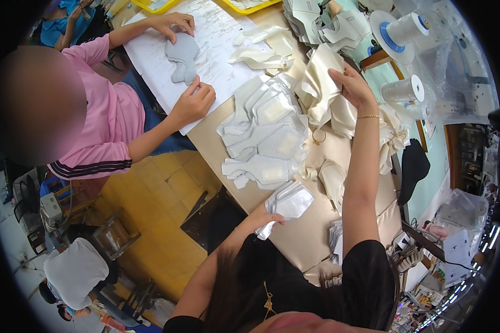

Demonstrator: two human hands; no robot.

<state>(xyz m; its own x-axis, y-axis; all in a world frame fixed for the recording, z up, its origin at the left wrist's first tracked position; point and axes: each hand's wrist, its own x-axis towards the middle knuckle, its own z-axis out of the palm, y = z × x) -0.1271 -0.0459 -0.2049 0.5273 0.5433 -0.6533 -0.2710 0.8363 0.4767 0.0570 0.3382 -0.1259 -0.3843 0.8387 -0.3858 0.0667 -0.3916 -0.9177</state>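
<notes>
My left hand [265, 218] is closed around a small stack of white, shiny-faced cut pieces [294, 201], low over the near edge of the table. With my right arm stretched forward, my right hand [352, 86] grips cream satin-like fabric pieces [319, 75] between thumb and fingers. Beneath and beside it lie more cream pieces, partly hidden by my hand. Between my hands, overlapping white cut pieces [269, 141] with pale patches are spread in rows on the table. A smaller cream pile [332, 180] rests left of my right forearm.
Across the corner, a co-worker in a pink shirt [114, 105] handles grey cut pieces [182, 58] on a white sheet [216, 47]. Thread spools [403, 89] stand at the right. Yellow trays [250, 6] sit at the far edge. A brass-coloured ring [319, 136] lies mid-table.
</notes>
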